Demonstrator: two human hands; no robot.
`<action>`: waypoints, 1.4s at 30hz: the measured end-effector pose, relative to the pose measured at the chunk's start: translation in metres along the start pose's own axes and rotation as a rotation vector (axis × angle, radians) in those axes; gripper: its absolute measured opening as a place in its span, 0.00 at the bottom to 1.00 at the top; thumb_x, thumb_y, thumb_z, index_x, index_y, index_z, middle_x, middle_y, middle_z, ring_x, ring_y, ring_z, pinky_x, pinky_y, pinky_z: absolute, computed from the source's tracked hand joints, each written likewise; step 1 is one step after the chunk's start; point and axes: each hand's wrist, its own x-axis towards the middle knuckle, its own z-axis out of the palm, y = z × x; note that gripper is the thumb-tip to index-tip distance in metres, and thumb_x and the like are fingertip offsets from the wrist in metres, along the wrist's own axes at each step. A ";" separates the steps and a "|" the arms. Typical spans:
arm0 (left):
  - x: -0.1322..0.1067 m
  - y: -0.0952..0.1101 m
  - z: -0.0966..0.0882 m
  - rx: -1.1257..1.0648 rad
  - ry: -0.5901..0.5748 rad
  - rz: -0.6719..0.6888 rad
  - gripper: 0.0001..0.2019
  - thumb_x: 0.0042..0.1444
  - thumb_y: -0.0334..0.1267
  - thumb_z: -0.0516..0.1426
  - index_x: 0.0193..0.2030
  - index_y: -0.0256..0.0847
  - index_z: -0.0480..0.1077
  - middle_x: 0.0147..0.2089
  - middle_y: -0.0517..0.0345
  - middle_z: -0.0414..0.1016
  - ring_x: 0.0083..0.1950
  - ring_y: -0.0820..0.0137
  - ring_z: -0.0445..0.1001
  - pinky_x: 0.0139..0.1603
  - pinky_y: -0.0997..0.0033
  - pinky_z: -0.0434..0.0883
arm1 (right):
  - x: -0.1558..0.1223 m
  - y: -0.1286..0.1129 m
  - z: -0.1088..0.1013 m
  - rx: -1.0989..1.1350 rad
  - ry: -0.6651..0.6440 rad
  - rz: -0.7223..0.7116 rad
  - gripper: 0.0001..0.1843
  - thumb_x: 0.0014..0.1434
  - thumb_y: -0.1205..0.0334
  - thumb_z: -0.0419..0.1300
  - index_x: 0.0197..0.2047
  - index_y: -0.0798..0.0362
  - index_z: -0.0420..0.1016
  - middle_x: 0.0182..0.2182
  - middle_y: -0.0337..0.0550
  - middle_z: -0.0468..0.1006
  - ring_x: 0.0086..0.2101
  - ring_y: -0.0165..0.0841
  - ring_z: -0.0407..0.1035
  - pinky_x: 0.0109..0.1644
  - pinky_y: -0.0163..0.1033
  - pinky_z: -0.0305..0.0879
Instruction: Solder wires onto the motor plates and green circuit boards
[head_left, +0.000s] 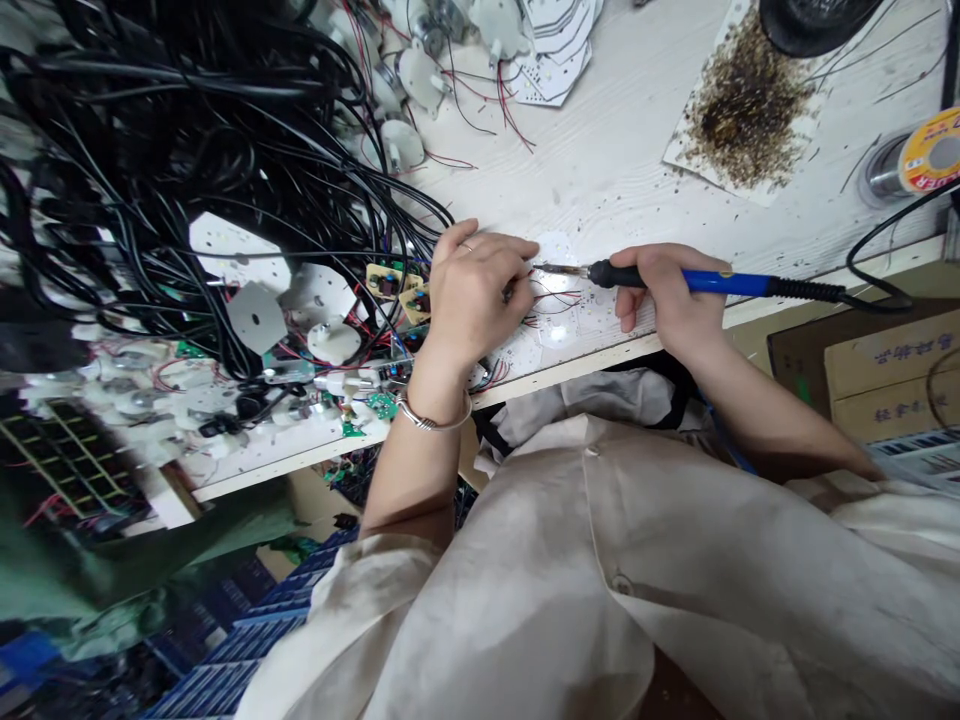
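Observation:
My right hand (679, 300) grips a soldering iron (742, 284) with a blue handle and a black grip. Its metal tip points left and reaches the fingertips of my left hand (484, 285). Those fingers are curled and pinched over a white board (555, 250) lying near the table's front edge; what they hold is mostly hidden. Thin red and black wires (555, 297) come out beside the left fingers and lie over the white surface. Small tan circuit boards (384, 282) are just left of my left hand.
Black cables (187, 150) heap up on the left, with white plates (240, 250) and motor parts among them. White boards (559, 70) are stacked at the back. Brown debris covers a sheet (686, 150); a solder spool (889, 165) stands at right. Cardboard boxes (892, 370) sit below the table.

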 end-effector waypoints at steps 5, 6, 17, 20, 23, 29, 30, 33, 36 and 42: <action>-0.001 -0.001 0.002 0.000 -0.003 0.003 0.04 0.60 0.33 0.54 0.35 0.46 0.68 0.50 0.63 0.81 0.56 0.66 0.77 0.75 0.50 0.57 | 0.001 0.000 0.001 0.023 -0.001 -0.009 0.23 0.61 0.38 0.60 0.37 0.51 0.80 0.17 0.31 0.74 0.14 0.21 0.65 0.17 0.28 0.60; -0.001 -0.001 0.002 -0.001 0.000 0.002 0.04 0.60 0.33 0.54 0.35 0.46 0.68 0.51 0.63 0.81 0.56 0.66 0.77 0.75 0.51 0.57 | 0.001 -0.001 0.002 0.025 -0.004 -0.012 0.24 0.61 0.37 0.60 0.37 0.51 0.80 0.17 0.31 0.74 0.14 0.21 0.65 0.17 0.28 0.61; -0.001 -0.001 0.002 -0.010 -0.001 -0.012 0.05 0.59 0.33 0.55 0.35 0.47 0.70 0.50 0.64 0.81 0.56 0.66 0.77 0.75 0.51 0.59 | 0.000 -0.004 0.003 -0.023 0.039 -0.007 0.25 0.60 0.35 0.60 0.36 0.51 0.80 0.16 0.32 0.73 0.13 0.22 0.64 0.16 0.29 0.61; 0.000 0.001 0.000 -0.016 -0.007 -0.023 0.06 0.59 0.32 0.55 0.33 0.47 0.70 0.51 0.64 0.81 0.55 0.66 0.77 0.74 0.50 0.59 | 0.000 -0.006 0.002 -0.056 0.043 0.010 0.26 0.59 0.35 0.60 0.36 0.52 0.80 0.16 0.32 0.73 0.14 0.23 0.64 0.16 0.30 0.61; 0.000 0.003 -0.001 -0.017 -0.016 -0.035 0.06 0.58 0.32 0.56 0.35 0.48 0.71 0.50 0.63 0.81 0.55 0.66 0.77 0.74 0.49 0.59 | -0.001 -0.003 0.002 -0.049 0.078 0.005 0.26 0.60 0.35 0.59 0.36 0.51 0.80 0.16 0.32 0.73 0.14 0.23 0.64 0.16 0.31 0.61; 0.000 0.001 -0.001 -0.030 0.024 -0.003 0.06 0.59 0.33 0.55 0.33 0.47 0.71 0.50 0.64 0.82 0.54 0.67 0.78 0.73 0.50 0.61 | -0.007 -0.003 0.002 -0.044 0.226 -0.090 0.25 0.64 0.36 0.55 0.38 0.49 0.78 0.17 0.32 0.72 0.16 0.26 0.68 0.20 0.33 0.66; 0.000 0.000 -0.001 -0.034 0.044 0.019 0.06 0.60 0.34 0.55 0.32 0.47 0.70 0.50 0.63 0.82 0.53 0.66 0.79 0.72 0.50 0.62 | -0.009 -0.006 -0.001 -0.040 0.272 -0.131 0.23 0.64 0.37 0.55 0.39 0.47 0.78 0.18 0.32 0.72 0.17 0.27 0.69 0.21 0.34 0.67; 0.001 -0.004 -0.002 -0.017 0.107 0.107 0.07 0.61 0.35 0.55 0.31 0.45 0.69 0.49 0.62 0.83 0.49 0.65 0.81 0.66 0.51 0.68 | -0.011 -0.013 -0.021 -0.023 0.457 -0.310 0.16 0.62 0.42 0.62 0.40 0.45 0.77 0.21 0.30 0.75 0.19 0.29 0.73 0.24 0.37 0.71; 0.004 -0.006 -0.003 -0.008 0.149 0.149 0.08 0.62 0.36 0.56 0.30 0.46 0.69 0.47 0.61 0.84 0.47 0.64 0.83 0.63 0.50 0.71 | -0.005 -0.016 -0.051 -0.129 0.690 -0.429 0.17 0.59 0.44 0.64 0.40 0.49 0.76 0.21 0.31 0.76 0.19 0.30 0.72 0.23 0.37 0.70; 0.006 -0.003 -0.006 -0.061 0.092 0.069 0.09 0.64 0.43 0.54 0.34 0.49 0.71 0.47 0.62 0.84 0.49 0.59 0.82 0.62 0.45 0.71 | 0.016 -0.010 -0.085 -0.199 0.862 -0.369 0.22 0.59 0.38 0.62 0.39 0.50 0.74 0.19 0.31 0.74 0.17 0.29 0.71 0.21 0.34 0.66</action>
